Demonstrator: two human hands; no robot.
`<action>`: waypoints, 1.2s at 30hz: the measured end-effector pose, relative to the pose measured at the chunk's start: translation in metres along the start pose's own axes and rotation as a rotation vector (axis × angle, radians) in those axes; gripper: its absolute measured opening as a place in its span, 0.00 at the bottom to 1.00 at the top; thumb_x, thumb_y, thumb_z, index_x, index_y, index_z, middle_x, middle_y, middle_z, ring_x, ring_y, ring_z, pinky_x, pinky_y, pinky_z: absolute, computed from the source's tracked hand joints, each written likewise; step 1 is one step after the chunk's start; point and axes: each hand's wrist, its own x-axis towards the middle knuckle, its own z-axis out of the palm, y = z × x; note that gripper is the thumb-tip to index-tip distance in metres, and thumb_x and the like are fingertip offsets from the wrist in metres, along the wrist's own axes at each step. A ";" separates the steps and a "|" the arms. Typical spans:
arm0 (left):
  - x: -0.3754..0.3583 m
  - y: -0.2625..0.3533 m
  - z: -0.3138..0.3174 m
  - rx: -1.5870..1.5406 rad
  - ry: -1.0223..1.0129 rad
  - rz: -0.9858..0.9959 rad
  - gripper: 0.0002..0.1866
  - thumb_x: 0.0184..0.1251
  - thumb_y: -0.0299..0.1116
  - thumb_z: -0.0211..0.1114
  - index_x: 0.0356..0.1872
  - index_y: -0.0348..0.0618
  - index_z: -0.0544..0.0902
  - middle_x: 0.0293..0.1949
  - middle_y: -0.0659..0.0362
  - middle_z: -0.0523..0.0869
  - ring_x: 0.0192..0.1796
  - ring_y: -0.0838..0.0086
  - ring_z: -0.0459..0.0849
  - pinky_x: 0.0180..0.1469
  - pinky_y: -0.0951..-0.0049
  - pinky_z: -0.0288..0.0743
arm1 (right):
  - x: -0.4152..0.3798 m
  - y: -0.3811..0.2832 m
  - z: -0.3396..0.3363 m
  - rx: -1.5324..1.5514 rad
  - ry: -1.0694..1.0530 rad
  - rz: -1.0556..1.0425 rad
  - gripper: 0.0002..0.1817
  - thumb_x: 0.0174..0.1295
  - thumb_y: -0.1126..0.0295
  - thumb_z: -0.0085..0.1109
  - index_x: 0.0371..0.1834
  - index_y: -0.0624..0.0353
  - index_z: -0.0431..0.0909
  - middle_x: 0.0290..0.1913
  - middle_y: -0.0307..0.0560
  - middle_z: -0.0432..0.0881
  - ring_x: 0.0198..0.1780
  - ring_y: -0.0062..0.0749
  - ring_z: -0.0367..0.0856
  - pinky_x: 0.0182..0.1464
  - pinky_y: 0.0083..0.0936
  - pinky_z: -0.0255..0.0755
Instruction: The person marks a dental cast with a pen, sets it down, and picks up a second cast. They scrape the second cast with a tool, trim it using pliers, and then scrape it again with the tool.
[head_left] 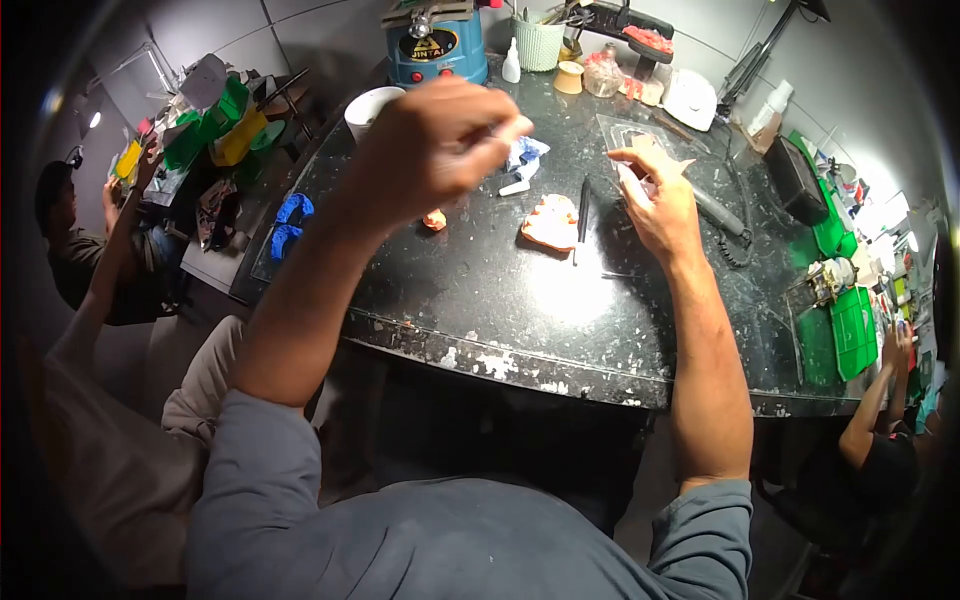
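Note:
My left hand [450,145] is raised above the left part of the dark bench, blurred, its fingers curled closed; what they hold, if anything, cannot be made out. My right hand [660,200] hovers over the bench on the right, thumb and fingers pinched together around something pale and too small to name. Between the hands lies an orange-pink dental model [551,222], with a slim black tool [583,210] beside it. A smaller orange piece [434,219] rests below my left hand. Near it are a small white tube [515,187] and crumpled blue-and-white wrapping [527,152].
Behind stand a blue machine [436,55], white cup [372,107], dropper bottle [511,62] and tool basket [538,45]. A grey handpiece [722,213] and clear plastic tray [617,128] lie right; blue pieces [290,226] lie left. Other people [75,230] work at both sides.

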 end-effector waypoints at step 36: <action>-0.013 -0.032 0.076 -1.930 0.087 -0.810 0.18 0.75 0.46 0.52 0.36 0.41 0.74 0.49 0.35 0.82 0.52 0.45 0.84 0.52 0.59 0.86 | -0.002 -0.002 0.000 -0.104 -0.230 0.192 0.17 0.61 0.64 0.55 0.50 0.59 0.82 0.46 0.54 0.86 0.46 0.44 0.86 0.52 0.34 0.77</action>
